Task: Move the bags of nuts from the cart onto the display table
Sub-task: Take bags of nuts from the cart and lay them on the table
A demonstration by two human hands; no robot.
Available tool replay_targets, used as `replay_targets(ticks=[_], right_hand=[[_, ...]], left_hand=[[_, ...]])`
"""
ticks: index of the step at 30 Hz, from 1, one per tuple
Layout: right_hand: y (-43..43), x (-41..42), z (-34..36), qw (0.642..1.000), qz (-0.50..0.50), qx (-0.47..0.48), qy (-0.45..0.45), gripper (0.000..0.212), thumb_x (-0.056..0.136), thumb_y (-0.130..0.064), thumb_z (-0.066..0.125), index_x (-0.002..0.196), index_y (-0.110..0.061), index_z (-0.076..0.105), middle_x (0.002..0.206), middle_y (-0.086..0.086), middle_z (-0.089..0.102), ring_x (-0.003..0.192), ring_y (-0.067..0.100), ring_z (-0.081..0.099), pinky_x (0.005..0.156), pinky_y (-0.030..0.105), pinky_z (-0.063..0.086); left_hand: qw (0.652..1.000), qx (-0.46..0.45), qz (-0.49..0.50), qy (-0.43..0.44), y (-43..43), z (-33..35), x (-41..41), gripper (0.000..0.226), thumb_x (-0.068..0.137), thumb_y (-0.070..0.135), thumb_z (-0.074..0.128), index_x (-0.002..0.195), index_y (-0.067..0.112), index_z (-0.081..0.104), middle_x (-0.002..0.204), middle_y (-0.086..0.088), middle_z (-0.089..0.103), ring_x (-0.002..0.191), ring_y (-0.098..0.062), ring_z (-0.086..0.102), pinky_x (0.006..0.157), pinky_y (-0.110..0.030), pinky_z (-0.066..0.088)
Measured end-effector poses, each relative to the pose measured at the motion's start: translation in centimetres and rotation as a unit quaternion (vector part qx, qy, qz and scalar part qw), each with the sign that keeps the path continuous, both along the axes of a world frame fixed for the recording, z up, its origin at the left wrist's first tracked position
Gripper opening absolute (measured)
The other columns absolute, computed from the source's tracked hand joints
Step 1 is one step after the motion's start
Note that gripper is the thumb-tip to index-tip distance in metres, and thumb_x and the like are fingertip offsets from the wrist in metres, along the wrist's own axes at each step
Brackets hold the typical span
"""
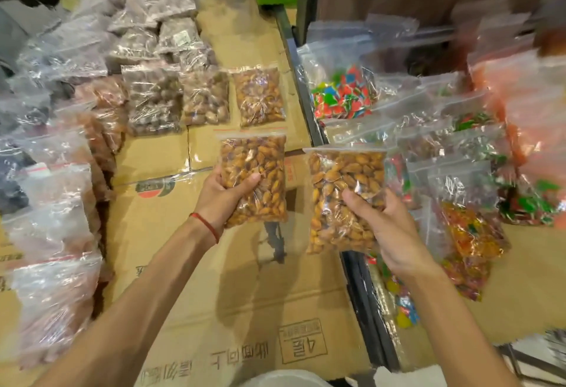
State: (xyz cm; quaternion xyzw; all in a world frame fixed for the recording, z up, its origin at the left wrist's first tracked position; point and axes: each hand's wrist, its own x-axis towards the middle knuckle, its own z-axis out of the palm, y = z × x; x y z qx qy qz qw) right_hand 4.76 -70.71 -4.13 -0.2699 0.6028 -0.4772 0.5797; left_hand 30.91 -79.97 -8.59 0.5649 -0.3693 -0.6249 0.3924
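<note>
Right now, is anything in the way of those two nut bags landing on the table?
Nothing visible does. The left hand grips the left bag, the right hand the right bag. The cardboard tabletop below the left bag lies bare, on the near side of the almond bag already laid down.

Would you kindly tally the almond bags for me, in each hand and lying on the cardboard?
Left hand: 1 almond bag
Right hand: 1 almond bag
Cardboard: 1 almond bag
Total: 3
</note>
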Motion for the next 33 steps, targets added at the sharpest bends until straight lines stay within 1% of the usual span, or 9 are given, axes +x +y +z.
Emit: replay_targets(ticks=[3,5,9,12,17,24,28,30,33], right_hand=[[-1.7,0.1,0.3,0.999,-0.033,-0.006,0.01,0.041,0.088,-0.02,0.08,0.127,-0.022,0.065,0.112,0.0,0.083,0.103,0.019,0.08,0.085,0.036,0.066],[-2.7,0.3,0.4,0.999,-0.051,-0.005,0.018,0.052,0.081,-0.028,0.083,0.129,-0.023,0.065,0.114,0.0,0.082,0.105,0.02,0.08,0.09,0.041,0.063],[-4.0,0.7,0.2,0.998,-0.068,-0.007,0.017,0.058,0.08,-0.029,0.083,0.134,-0.018,0.065,0.117,0.003,0.082,0.108,0.023,0.079,0.094,0.042,0.062],[-4.5,1.0,-0.3,0.997,-0.076,0.004,0.018,0.06,0.079,-0.031,0.084,0.135,-0.018,0.064,0.116,0.003,0.082,0.107,0.024,0.08,0.088,0.041,0.064],[-5.2,1.6,-0.9,0.994,-0.105,0.015,0.007,0.052,0.081,-0.023,0.082,0.129,-0.021,0.064,0.114,0.006,0.082,0.1,0.024,0.081,0.076,0.038,0.067],[-5.1,1.7,-1.4,0.994,-0.111,0.016,0.0,0.046,0.083,-0.02,0.081,0.126,-0.017,0.067,0.111,0.008,0.083,0.099,0.027,0.081,0.072,0.036,0.067],[-5.0,1.8,-1.5,0.995,-0.102,0.019,-0.004,0.053,0.08,-0.024,0.082,0.13,-0.017,0.065,0.114,0.008,0.082,0.103,0.03,0.08,0.079,0.045,0.068],[-4.8,1.9,-1.6,0.995,-0.094,0.022,-0.002,0.051,0.082,-0.024,0.082,0.129,-0.018,0.065,0.114,0.008,0.082,0.103,0.03,0.08,0.085,0.049,0.067],[-4.7,2.0,-1.6,0.996,-0.084,0.026,0.009,0.048,0.082,-0.025,0.083,0.127,-0.019,0.066,0.113,0.007,0.082,0.103,0.028,0.08,0.087,0.049,0.066]], left_hand=[[0.998,-0.03,-0.047,-0.03,-5.2,0.1,-0.8,0.029,0.09,0.008,0.078,0.115,0.015,0.065,0.097,0.0,0.08,0.084,-0.016,0.078,0.062,-0.029,0.062],[0.996,-0.042,-0.066,-0.047,-8.5,0.0,-1.3,0.03,0.089,0.009,0.079,0.116,0.014,0.066,0.101,-0.004,0.079,0.088,-0.016,0.078,0.07,-0.035,0.066],[0.994,-0.039,-0.091,-0.055,-14.2,-0.2,-1.9,0.068,0.074,0.037,0.093,0.133,0.022,0.062,0.122,-0.005,0.076,0.111,-0.026,0.074,0.091,-0.05,0.061],[0.992,-0.041,-0.092,-0.081,-17.3,-1.1,-1.9,0.087,0.059,0.054,0.095,0.133,0.022,0.063,0.122,-0.004,0.076,0.111,-0.027,0.073,0.091,-0.053,0.061],[0.988,-0.057,-0.066,-0.125,-19.5,-2.2,-2.8,0.055,0.081,0.027,0.089,0.129,0.012,0.067,0.114,-0.006,0.077,0.104,-0.023,0.075,0.092,-0.05,0.062],[0.976,-0.114,-0.075,-0.171,-20.8,-2.3,-2.4,0.058,0.078,0.038,0.089,0.128,0.018,0.067,0.116,-0.001,0.076,0.106,-0.018,0.074,0.093,-0.046,0.062],[0.945,-0.082,-0.068,-0.31,-21.5,-3.4,-1.9,0.106,0.062,0.067,0.088,0.146,0.02,0.046,0.156,-0.016,0.042,0.138,-0.034,0.049,0.113,-0.055,0.046],[0.927,-0.101,-0.051,-0.358,-20.7,-3.5,-2.2,0.105,0.065,0.071,0.082,0.144,0.012,0.047,0.16,-0.022,0.029,0.142,-0.039,0.043,0.116,-0.053,0.042],[0.915,-0.121,-0.046,-0.381,-18.5,-2.8,-2.6,0.086,0.085,0.055,0.077,0.146,0.005,0.044,0.159,-0.021,0.032,0.144,-0.036,0.04,0.119,-0.045,0.036]])
